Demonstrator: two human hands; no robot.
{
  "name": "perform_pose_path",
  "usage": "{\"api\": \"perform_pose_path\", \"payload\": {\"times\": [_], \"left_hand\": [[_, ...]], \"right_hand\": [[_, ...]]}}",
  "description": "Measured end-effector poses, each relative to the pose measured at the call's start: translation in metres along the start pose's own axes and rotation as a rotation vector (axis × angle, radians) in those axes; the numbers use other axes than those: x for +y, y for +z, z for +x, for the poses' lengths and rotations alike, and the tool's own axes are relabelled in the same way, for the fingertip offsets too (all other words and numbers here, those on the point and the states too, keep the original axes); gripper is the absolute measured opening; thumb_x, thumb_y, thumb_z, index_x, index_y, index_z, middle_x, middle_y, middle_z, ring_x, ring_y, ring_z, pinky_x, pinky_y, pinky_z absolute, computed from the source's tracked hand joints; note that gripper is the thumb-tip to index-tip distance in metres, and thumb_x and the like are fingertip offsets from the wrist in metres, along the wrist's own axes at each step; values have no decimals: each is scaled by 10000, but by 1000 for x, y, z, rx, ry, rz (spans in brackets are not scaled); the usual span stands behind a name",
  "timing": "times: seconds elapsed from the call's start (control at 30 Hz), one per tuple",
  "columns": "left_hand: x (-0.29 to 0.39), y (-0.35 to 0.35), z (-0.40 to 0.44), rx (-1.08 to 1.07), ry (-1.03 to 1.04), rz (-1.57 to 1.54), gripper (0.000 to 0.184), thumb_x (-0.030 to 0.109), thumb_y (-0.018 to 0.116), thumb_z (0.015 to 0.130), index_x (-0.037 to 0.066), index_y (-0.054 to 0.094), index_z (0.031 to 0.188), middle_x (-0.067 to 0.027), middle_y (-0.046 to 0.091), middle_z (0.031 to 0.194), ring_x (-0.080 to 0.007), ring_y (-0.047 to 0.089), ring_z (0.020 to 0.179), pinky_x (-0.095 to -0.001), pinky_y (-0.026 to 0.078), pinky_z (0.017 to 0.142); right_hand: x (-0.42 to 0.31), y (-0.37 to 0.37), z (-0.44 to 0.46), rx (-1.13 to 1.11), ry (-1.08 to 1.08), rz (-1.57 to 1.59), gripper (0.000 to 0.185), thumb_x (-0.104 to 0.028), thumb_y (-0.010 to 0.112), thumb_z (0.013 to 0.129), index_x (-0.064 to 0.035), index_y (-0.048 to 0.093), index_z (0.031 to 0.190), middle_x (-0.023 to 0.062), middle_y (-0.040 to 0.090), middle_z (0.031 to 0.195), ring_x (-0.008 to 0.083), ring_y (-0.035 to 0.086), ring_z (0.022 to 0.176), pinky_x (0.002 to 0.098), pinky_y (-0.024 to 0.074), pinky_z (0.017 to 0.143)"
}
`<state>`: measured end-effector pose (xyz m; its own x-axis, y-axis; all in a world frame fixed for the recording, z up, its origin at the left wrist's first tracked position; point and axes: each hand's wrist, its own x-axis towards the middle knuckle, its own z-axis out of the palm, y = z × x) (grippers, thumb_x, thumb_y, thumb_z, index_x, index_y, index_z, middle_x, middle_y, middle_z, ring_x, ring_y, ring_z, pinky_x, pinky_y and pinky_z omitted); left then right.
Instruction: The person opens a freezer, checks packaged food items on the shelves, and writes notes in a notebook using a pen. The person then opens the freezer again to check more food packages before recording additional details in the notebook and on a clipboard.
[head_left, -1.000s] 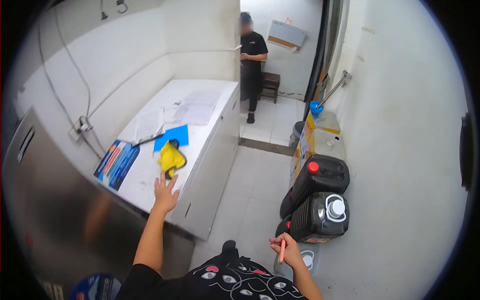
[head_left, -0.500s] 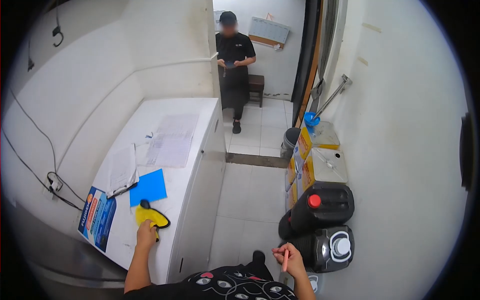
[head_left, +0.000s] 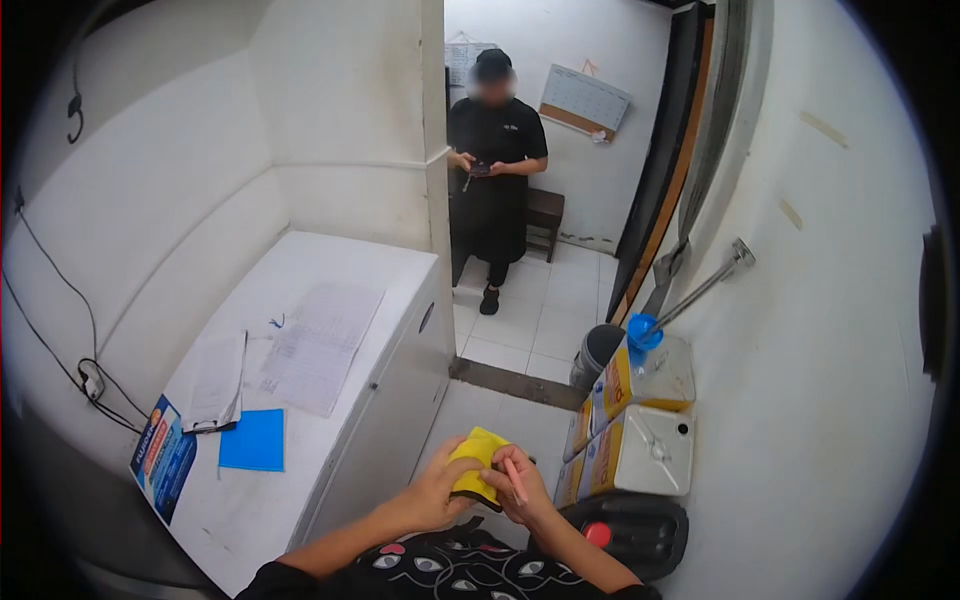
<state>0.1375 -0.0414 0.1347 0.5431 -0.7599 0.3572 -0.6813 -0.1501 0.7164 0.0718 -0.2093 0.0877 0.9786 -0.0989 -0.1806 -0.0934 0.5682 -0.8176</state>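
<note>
In front of my body, my left hand [head_left: 440, 488] is closed around a yellow item with black edging [head_left: 476, 462]. It looks like a soft cloth piece or pouch; I cannot tell which. My right hand [head_left: 522, 492] presses its fingers against the same item from the right. A slim pink pen-like stick [head_left: 515, 482] is also held in that hand, pointing up. To the left, a blue square sheet [head_left: 252, 440] lies on the white chest top [head_left: 335, 470], beside a clipboard with papers [head_left: 217, 385].
A person [head_left: 497, 150] stands in the doorway, holding a phone-like object. On the right are stacked tins [head_left: 648, 450], a black jerrycan with a red cap [head_left: 640, 535], a blue funnel [head_left: 645, 332] and a grey bucket [head_left: 598, 352]. A raised sill [head_left: 515, 384] crosses the floor.
My left hand has lifted the yellow item off the white chest and brought it in front of me. My right hand has come across to meet it, still with the pink stick.
</note>
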Motion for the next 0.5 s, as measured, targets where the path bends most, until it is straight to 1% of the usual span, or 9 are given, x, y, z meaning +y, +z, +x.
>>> {"api": "perform_pose_path", "payload": {"times": [0.03, 0.1, 0.13, 0.17, 0.27, 0.37, 0.43, 0.47, 0.5], "left_hand": [[-3, 7, 14, -10, -15, -36, 540, 44, 680, 718, 93, 443, 1200, -228, 384, 1260, -415, 410, 1149, -409, 374, 956], [-6, 17, 34, -41, -59, -113, 632, 15, 691, 688, 105, 399, 1240, -244, 349, 1286, -449, 372, 1182, -411, 343, 996], [-5, 18, 45, -40, -51, -150, 587, 22, 675, 710, 105, 414, 1230, -235, 374, 1269, -427, 396, 1165, -400, 355, 981], [-8, 21, 52, -57, -96, -175, 564, 9, 659, 713, 96, 425, 1219, -220, 397, 1244, -403, 417, 1154, -392, 363, 971], [-25, 26, 74, -78, -205, -288, 488, -17, 622, 728, 79, 461, 1178, -175, 461, 1170, -328, 476, 1106, -364, 388, 935], [-53, 34, 89, -60, -334, -465, 396, -22, 603, 750, 79, 498, 1118, -121, 513, 1084, -245, 520, 1025, -327, 412, 888], [-66, 30, 106, -66, -441, -574, 343, -32, 591, 753, 73, 517, 1071, -73, 540, 1012, -182, 536, 962, -302, 423, 856], [-72, 29, 117, -17, -423, -590, 288, -31, 590, 758, 68, 526, 1021, -38, 550, 956, -135, 528, 918, -279, 430, 827], [-82, 26, 127, -6, -409, -582, 284, -49, 586, 753, 66, 527, 1005, -33, 546, 947, -126, 529, 909, -268, 432, 816]], "right_hand": [[-10, -9, 11, 10, 46, 1, 258, 9, 661, 785, -86, 472, 932, -6, 498, 811, 85, 507, 702, 198, 429, 584], [-14, -20, 30, 3, -34, 82, 276, 18, 675, 770, -100, 462, 901, -19, 488, 787, 75, 496, 693, 191, 415, 577], [-20, -22, 37, 8, -56, 103, 279, 21, 678, 768, -101, 462, 896, -22, 484, 780, 69, 490, 686, 187, 409, 570], [-25, -25, 42, 14, -80, 124, 283, 24, 680, 765, -101, 461, 891, -25, 480, 773, 63, 484, 680, 183, 403, 563], [-39, -46, 58, 75, -116, -130, 290, 18, 702, 750, -93, 460, 864, -24, 478, 773, 58, 460, 683, 183, 388, 570], [-37, -62, 80, 100, -255, -277, 300, -4, 731, 734, -80, 459, 835, -28, 470, 772, 59, 429, 669, 196, 382, 580], [-44, -60, 92, 139, -358, -414, 282, -16, 739, 728, -72, 482, 829, -19, 487, 754, 60, 432, 658, 207, 386, 576], [-48, -59, 100, 160, -413, -486, 274, -22, 743, 724, -67, 493, 826, -14, 496, 745, 61, 433, 653, 213, 387, 574], [-49, -59, 109, 187, -457, -561, 258, -14, 737, 720, -63, 507, 825, 2, 514, 737, 75, 457, 645, 222, 397, 575]]}}
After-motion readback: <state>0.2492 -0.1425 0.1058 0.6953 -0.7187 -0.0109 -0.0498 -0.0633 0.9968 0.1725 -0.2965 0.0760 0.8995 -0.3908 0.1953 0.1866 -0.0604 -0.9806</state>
